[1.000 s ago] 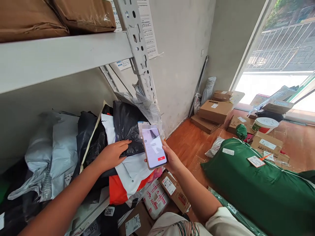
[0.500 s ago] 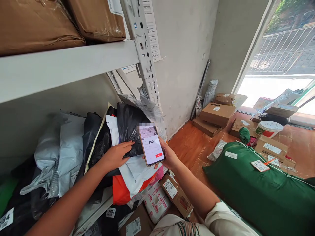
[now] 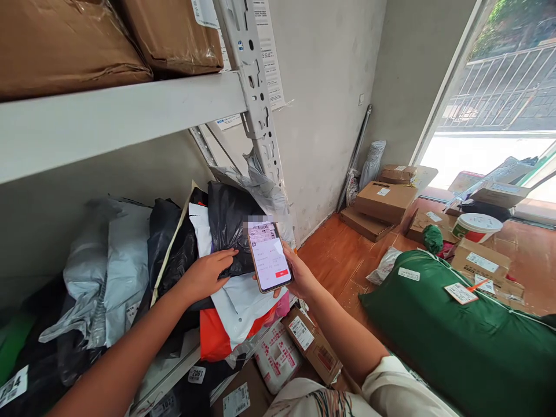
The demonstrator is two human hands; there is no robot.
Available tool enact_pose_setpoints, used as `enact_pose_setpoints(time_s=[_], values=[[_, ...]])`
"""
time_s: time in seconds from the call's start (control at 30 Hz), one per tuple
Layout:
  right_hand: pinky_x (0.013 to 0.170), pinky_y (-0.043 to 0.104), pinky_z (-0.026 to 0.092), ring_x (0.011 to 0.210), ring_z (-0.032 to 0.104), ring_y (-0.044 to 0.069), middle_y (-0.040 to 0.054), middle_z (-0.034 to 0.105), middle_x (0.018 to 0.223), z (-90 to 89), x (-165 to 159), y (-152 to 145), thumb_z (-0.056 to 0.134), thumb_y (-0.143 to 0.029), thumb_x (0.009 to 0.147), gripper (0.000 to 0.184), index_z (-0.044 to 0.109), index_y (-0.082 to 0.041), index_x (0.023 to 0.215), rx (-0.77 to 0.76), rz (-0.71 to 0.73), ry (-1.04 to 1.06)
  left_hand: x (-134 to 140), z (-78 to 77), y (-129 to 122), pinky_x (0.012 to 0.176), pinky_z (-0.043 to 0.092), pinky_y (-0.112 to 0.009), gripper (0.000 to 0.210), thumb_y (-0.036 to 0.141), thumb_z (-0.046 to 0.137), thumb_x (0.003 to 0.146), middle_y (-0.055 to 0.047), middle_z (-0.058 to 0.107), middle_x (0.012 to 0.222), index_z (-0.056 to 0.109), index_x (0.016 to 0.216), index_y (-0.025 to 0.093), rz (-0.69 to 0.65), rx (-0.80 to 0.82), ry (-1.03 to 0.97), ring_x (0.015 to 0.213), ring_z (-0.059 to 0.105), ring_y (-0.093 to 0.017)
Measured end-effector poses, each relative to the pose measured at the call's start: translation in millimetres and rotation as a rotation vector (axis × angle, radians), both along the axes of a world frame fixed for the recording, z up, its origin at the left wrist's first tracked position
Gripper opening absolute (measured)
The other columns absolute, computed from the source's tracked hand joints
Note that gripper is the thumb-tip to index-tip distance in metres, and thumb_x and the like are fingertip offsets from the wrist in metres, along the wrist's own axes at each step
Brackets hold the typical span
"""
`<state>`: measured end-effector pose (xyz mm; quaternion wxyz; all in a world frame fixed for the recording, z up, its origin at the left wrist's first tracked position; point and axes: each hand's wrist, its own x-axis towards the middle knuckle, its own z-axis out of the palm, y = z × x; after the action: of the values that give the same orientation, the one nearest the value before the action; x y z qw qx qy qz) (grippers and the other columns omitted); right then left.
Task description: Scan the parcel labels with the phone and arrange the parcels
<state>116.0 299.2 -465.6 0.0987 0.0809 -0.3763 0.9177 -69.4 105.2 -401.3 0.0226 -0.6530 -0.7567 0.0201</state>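
A smartphone (image 3: 269, 260) with a lit screen is in my right hand (image 3: 297, 275), whose fingers close around its sides. The screen shows a barcode label at the top and a red button low down. My left hand (image 3: 211, 273) lies on a black plastic parcel bag (image 3: 230, 217) just left of the phone, fingers stretched out and thumb apart. Beneath the hands are a white parcel bag (image 3: 238, 307) and a red-orange bag (image 3: 214, 336). Grey parcel bags (image 3: 125, 249) stand further left on the same shelf.
A white metal rack post (image 3: 260, 110) rises beyond the phone, with a shelf beam (image 3: 121, 121) overhead carrying cardboard boxes (image 3: 65, 46). A big green sack (image 3: 447, 330) lies on the floor at right. Boxes (image 3: 382, 202) and a white bucket (image 3: 475, 227) stand near the glass door.
The small dark pop-up on the phone screen has gone, and the label picture at the top looks slightly different. Both hands stay in place; the view has shifted very slightly.
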Motion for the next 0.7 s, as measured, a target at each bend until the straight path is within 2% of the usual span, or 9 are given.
enact_pose_setpoints(time_s=[0.07,0.2,0.3,0.37,0.43,0.5,0.57,0.63,0.7], values=[[0.040,0.030,0.060,0.084,0.076,0.030,0.0103,0.067,0.122,-0.8,3.5,0.9,0.057,-0.039,0.087,0.053,0.038,-0.030,0.136,-0.002,0.012,0.020,-0.1,-1.1,-1.0,0.110,0.046,-0.038,0.010,0.013,0.056,0.084,-0.010,0.057,0.142,0.061,0.091,0.018,-0.002,0.004,-0.002,0.136,0.049,-0.022],[0.051,0.034,0.064,0.098,0.073,0.032,0.0075,0.064,0.129,-1.4,14.9,1.3,0.057,-0.012,0.072,0.080,0.029,-0.035,0.145,0.010,0.069,0.058,-4.5,-3.3,-2.2,0.110,0.046,-0.039,0.013,0.014,0.055,0.083,-0.011,0.056,0.143,0.063,0.092,0.018,0.008,0.013,-0.012,0.136,0.050,-0.023],[0.057,0.037,0.064,0.103,0.072,0.032,0.0051,0.058,0.139,-3.0,22.7,-0.9,0.057,-0.007,0.070,0.088,0.028,-0.040,0.146,0.036,0.066,0.064,-4.7,-4.3,-1.2,0.110,0.045,-0.038,0.015,0.015,0.053,0.083,-0.009,0.056,0.144,0.063,0.094,0.019,0.033,0.020,-0.033,0.135,0.050,-0.022],[0.061,0.038,0.064,0.105,0.071,0.031,0.0039,0.055,0.143,-5.3,26.4,-2.8,0.059,-0.006,0.069,0.091,0.027,-0.042,0.146,0.059,0.058,0.055,4.8,-6.0,0.0,0.112,0.043,-0.039,0.020,0.020,0.053,0.085,-0.010,0.054,0.145,0.062,0.103,0.018,0.086,0.034,-0.034,0.135,0.050,-0.022],[0.066,0.040,0.064,0.111,0.068,0.031,0.0039,0.054,0.144,-8.1,29.6,-4.3,0.061,-0.007,0.070,0.091,0.027,-0.042,0.147,0.086,0.051,0.032,26.0,-10.9,0.8,0.115,0.038,-0.047,0.042,0.036,0.059,0.086,-0.016,0.051,0.147,0.059,0.121,0.014,0.171,0.056,0.005,0.138,0.046,-0.028],[0.078,0.043,0.062,0.122,0.061,0.031,0.0043,0.055,0.144,-10.6,32.7,-4.8,0.062,-0.008,0.071,0.088,0.029,-0.038,0.147,0.127,0.003,0.015,56.5,-21.1,0.1,0.116,0.028,-0.061,0.079,0.059,0.068,0.077,-0.022,0.041,0.153,0.050,0.139,0.014,0.239,0.069,0.082,0.144,0.034,-0.038],[0.097,0.048,0.054,0.132,0.052,0.029,0.0042,0.054,0.145,-12.4,36.0,-4.6,0.065,-0.009,0.071,0.086,0.033,-0.034,0.147,0.174,-0.066,0.013,88.4,-37.5,-2.2,0.113,0.019,-0.072,0.103,0.069,0.078,0.060,-0.021,0.026,0.161,0.045,0.147,0.025,0.250,0.042,0.156,0.149,0.017,-0.046],[0.110,0.051,0.042,0.138,0.045,0.028,0.0042,0.053,0.147,-13.7,38.9,-4.0,0.067,-0.010,0.070,0.087,0.034,-0.031,0.148,0.211,-0.113,0.015,112.9,-57.4,-4.9,0.110,0.015,-0.077,0.108,0.061,0.086,0.052,-0.016,0.021,0.163,0.044,0.148,0.035,0.238,-0.018,0.216,0.148,0.010,-0.050],[0.116,0.054,0.033,0.140,0.043,0.028,0.0040,0.050,0.149,-15.1,41.0,-3.5,0.067,-0.010,0.072,0.088,0.032,-0.031,0.150,0.225,-0.115,0.021,126.2,-76.3,-6.4,0.108,0.018,-0.079,0.089,0.044,0.084,0.067,-0.012,0.028,0.161,0.045,0.147,0.040,0.270,-0.045,0.297,0.147,0.016,-0.050]])
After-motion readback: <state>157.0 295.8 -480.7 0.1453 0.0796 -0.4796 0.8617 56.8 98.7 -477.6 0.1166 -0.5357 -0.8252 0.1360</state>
